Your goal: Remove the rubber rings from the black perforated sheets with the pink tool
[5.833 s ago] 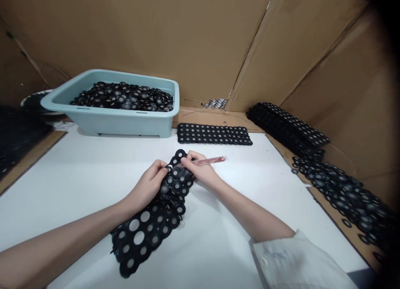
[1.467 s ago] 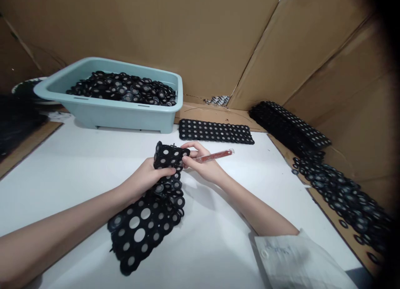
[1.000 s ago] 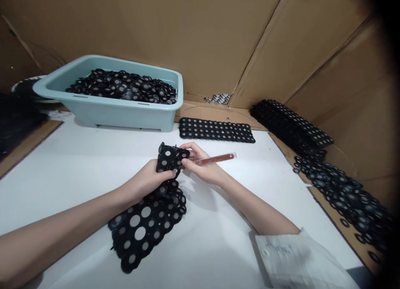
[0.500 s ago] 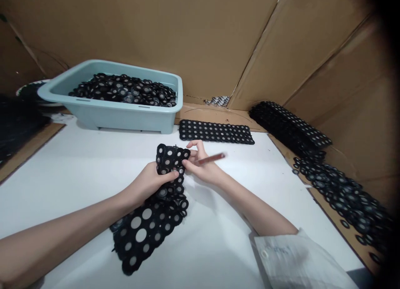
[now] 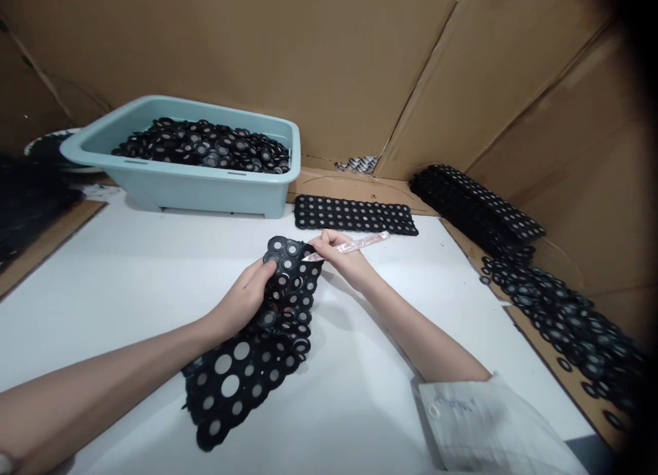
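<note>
A black sheet with rows of round holes [image 5: 257, 375] slants across the white table, its far end raised and bent. My left hand [image 5: 244, 300] is closed on the left edge of that raised end, thumb on top. My right hand [image 5: 342, 254] pinches a slim pointed tool with a shiny pinkish handle [image 5: 367, 242]. The tool's tip lies at the sheet's upper right corner, among the small rings, and my right fingers are close against that edge. Whether the tool is a blade or tweezers I cannot tell.
Behind on the left stands a light blue tub [image 5: 221, 194] heaped with black rings. A flat perforated sheet [image 5: 354, 214] lies at the back. To the right are a stack of such sheets [image 5: 478, 201] and a pile of loose rings [image 5: 565, 317]. Cardboard walls [image 5: 334, 64] enclose the table.
The sheet's raised end has shifted right and turned. My left thumb has moved back toward its left edge. The pointed tool has swung round, so its tip now meets the sheet's corner.
</note>
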